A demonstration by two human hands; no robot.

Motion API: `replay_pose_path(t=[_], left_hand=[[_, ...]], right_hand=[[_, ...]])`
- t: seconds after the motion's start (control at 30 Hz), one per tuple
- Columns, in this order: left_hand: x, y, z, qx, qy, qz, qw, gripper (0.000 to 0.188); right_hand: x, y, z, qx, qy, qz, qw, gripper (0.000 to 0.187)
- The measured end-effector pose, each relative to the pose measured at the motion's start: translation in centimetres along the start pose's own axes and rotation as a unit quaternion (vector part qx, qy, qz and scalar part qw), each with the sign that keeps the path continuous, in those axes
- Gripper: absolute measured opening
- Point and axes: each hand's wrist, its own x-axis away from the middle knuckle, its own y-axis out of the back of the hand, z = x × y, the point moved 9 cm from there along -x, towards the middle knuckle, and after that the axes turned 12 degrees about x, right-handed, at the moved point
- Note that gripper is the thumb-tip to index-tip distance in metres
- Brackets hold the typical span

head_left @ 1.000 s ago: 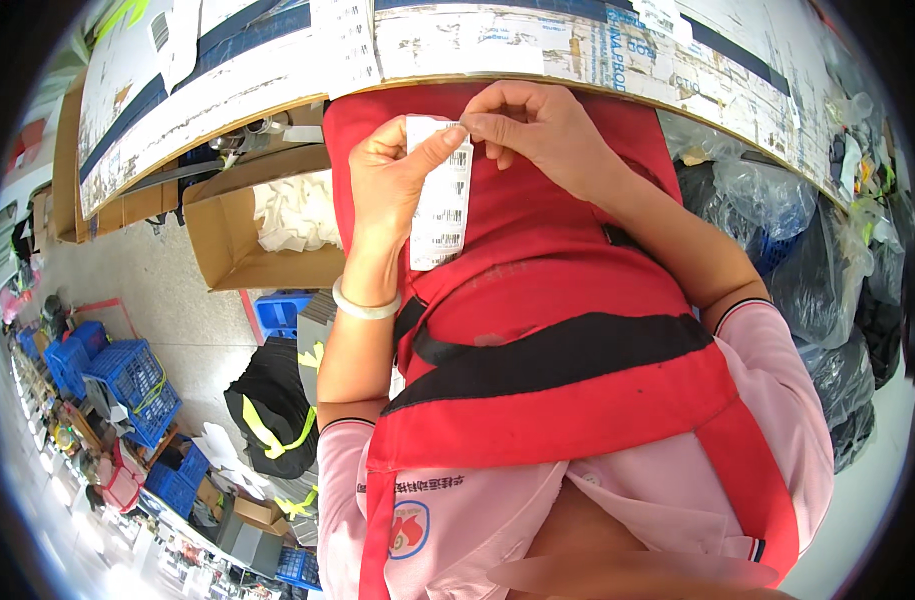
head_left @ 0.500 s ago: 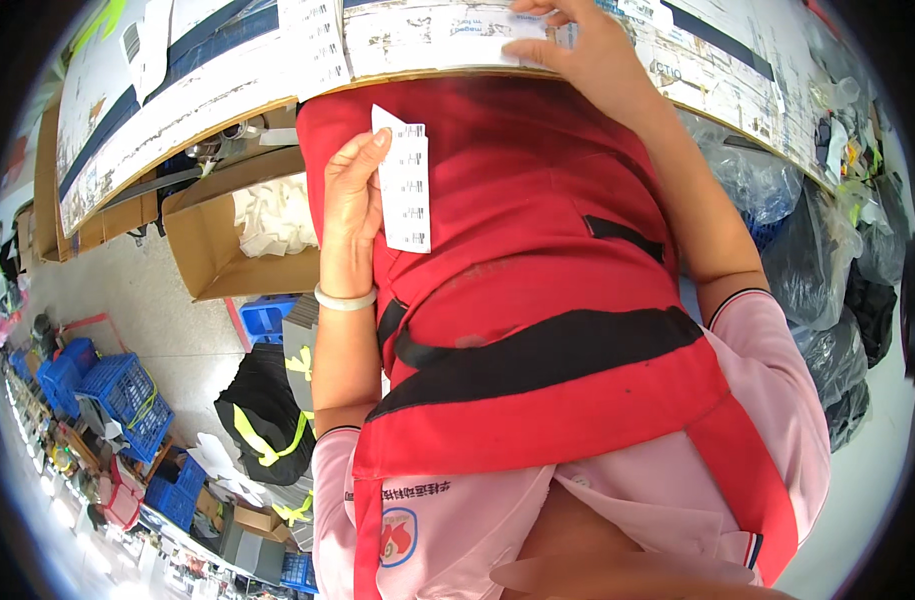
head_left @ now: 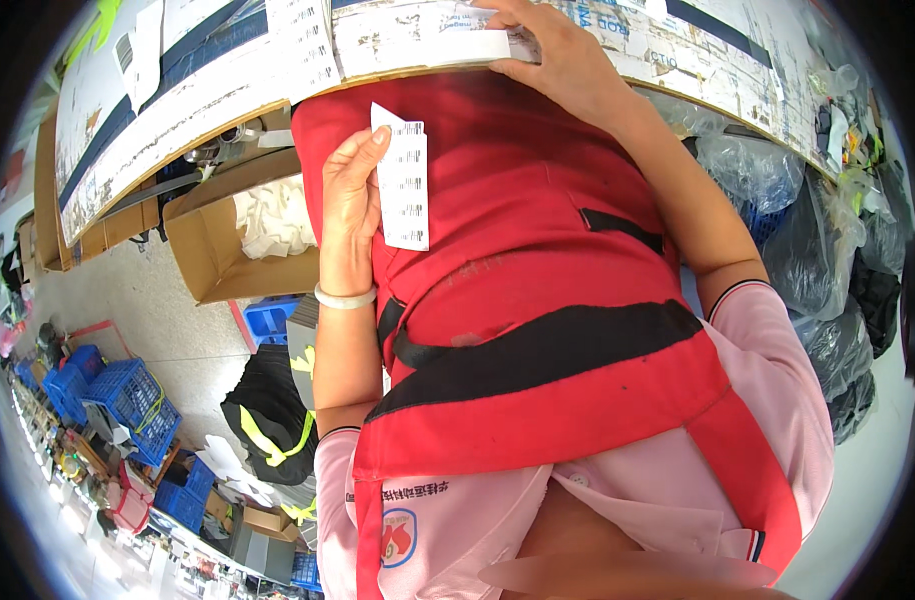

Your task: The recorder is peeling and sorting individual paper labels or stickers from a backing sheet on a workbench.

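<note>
Between thumb and fingers, my left hand [head_left: 353, 185] pinches a white label strip [head_left: 405, 195] with printed barcodes, held upright before the red apron [head_left: 547, 220]. My right hand [head_left: 562, 62] is over the near edge of the worktable [head_left: 377, 45], its thumb and fingers spread apart. Beside its fingertips, a plain white paper strip [head_left: 467, 47] lies on the tabletop; whether the fingers touch its end is hard to see. Another sheet of barcode labels [head_left: 302, 45] lies farther left on the table.
An open cardboard box [head_left: 202, 245] with whitish pieces stands below the table at left. Blue crates [head_left: 132, 410] and a black bundle with a yellow-green band [head_left: 267, 410] are on the left floor. Clear plastic bags [head_left: 812, 245] crowd the right side.
My right hand has moved left and slightly down along the table edge. More of the plain white strip shows beside its fingers. My left hand keeps its hold on the label strip.
</note>
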Motion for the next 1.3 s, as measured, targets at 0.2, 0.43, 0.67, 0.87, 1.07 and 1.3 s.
replay_pose_path(t=[0.2, 0.43, 0.67, 0.87, 1.07, 1.3], left_hand=[[0.0, 0.0, 0.0, -0.005, -0.003, -0.001, 1.0, 0.014], [0.1, -0.1, -0.1, 0.014, 0.011, 0.012, 1.0, 0.014], [0.0, -0.1, 0.0, 0.006, -0.002, -0.006, 1.0, 0.014], [-0.1, -0.1, 0.1, 0.006, 0.004, -0.003, 1.0, 0.011], [-0.1, 0.0, 0.1, 0.006, 0.003, -0.008, 1.0, 0.012], [-0.2, 0.0, 0.1, 0.01, 0.005, -0.007, 1.0, 0.011]], right_hand=[[0.0, -0.1, -0.1, 0.018, -0.013, 0.015, 1.0, 0.053], [-0.4, 2.6, 1.3, -0.081, 0.017, -0.094, 0.992, 0.034], [-1.7, -0.6, -0.9, -0.328, -0.083, 0.059, 0.939, 0.015], [-1.5, -2.4, -2.5, -0.299, -0.212, 0.112, 0.924, 0.016], [-1.4, -3.0, -3.1, -0.315, -0.22, 0.104, 0.917, 0.015], [-1.5, -3.5, -3.3, -0.318, -0.212, 0.099, 0.919, 0.015]])
